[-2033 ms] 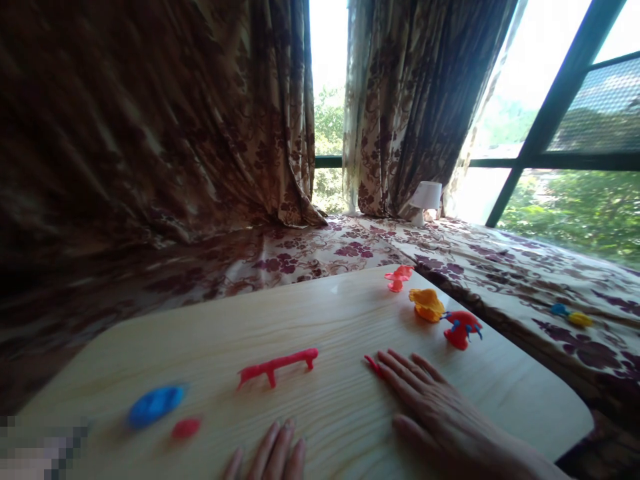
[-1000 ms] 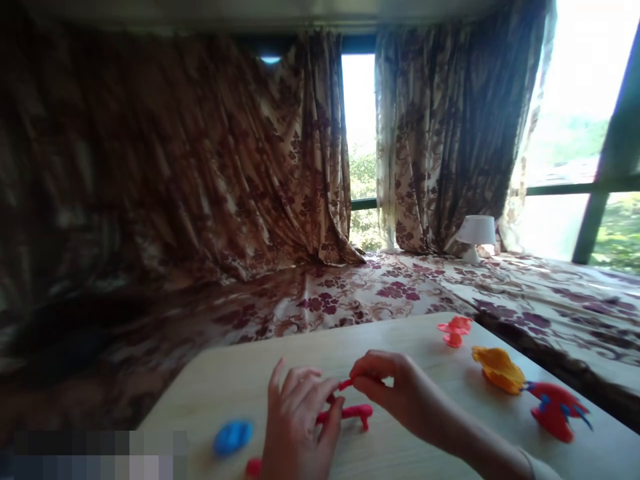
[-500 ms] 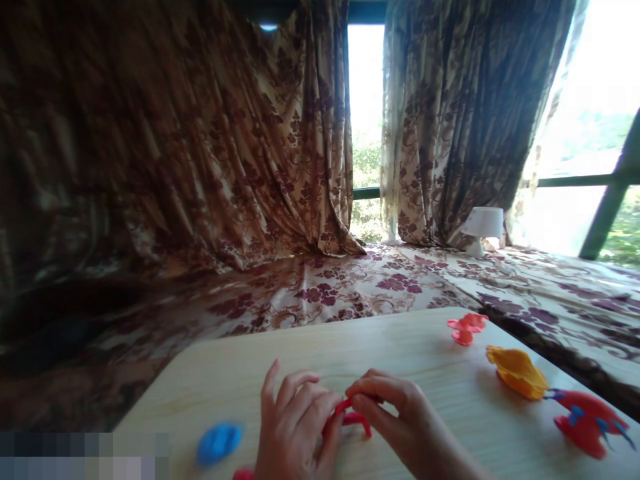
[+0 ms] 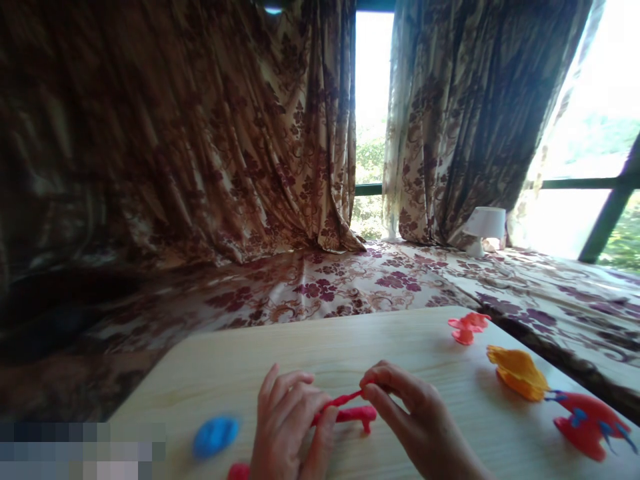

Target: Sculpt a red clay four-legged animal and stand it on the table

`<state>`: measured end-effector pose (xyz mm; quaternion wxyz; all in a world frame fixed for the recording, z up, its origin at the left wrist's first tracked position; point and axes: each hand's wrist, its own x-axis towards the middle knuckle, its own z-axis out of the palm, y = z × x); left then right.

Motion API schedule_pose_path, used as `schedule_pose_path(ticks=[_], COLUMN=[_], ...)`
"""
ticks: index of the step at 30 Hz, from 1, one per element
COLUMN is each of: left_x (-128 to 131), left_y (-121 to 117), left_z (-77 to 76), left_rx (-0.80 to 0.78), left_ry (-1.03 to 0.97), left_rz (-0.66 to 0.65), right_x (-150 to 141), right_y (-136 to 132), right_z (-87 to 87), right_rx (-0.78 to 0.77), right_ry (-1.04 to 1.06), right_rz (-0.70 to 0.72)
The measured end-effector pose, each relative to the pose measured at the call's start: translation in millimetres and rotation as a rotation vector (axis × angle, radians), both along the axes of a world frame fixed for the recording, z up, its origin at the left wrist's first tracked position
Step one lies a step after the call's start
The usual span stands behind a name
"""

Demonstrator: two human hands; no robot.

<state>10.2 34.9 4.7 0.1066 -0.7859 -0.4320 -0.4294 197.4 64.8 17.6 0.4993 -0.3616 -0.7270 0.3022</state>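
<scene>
A thin red strand of modelling clay is stretched between my two hands. My left hand pinches its near end between thumb and forefinger, the other fingers raised. My right hand has the far end in a thumb-and-forefinger pinch. Just under the strand is a thicker red clay piece with a short stub pointing down at its right end. Its left part is hidden behind my left hand, so I cannot tell whether that hand holds it too. Another red lump shows partly at the bottom edge, left of my left wrist.
A blue clay lump lies left on the pale wooden table. Along the right side stand a pink clay figure, a yellow clay shape and a red-and-blue clay figure. Behind are floral cloth and a white lamp.
My right hand has moved right, away from my left. More of the thin red strand shows between them, and more of the thicker red piece is visible.
</scene>
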Motion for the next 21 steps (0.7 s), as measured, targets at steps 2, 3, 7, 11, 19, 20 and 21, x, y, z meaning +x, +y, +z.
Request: schedule_pose_path(ticks=[2, 3, 7, 11, 19, 20, 21], left_x=[-2.9, -3.6, 1.0, 11.1, 7.2, 6.4, 6.0], left_y=[0.3, 0.3, -0.9, -1.8, -1.3, -1.1, -0.8], left_z=[0.6, 0.5, -1.7, -4.3, -2.9, -2.8, -2.9], left_rx=[-0.004, -0.005, -0.007, 0.015, 0.027, 0.03, 0.03], left_ry=[0.043, 0.05, -0.02, -0.143, -0.006, 0.0, 0.002], left_rz=[-0.013, -0.012, -0.014, -0.012, -0.054, -0.048, -0.044], right_x=[1.0, 1.6, 3.8, 1.1, -7.8, -7.4, -6.8], right_y=[-0.6, -1.1, -2.6, -2.4, -5.7, -6.4, -6.9], right_z=[-0.2, -0.2, -1.1, -6.3, -9.8, -8.3, -6.6], right_rx=[-0.02, -0.029, -0.076, -0.205, -0.094, -0.064, -0.039], right_ry=[-0.001, 0.008, 0.088, 0.233, 0.166, 0.135, 0.108], right_rz=[0.006, 0.016, 0.022, 0.029, 0.012, 0.026, 0.049])
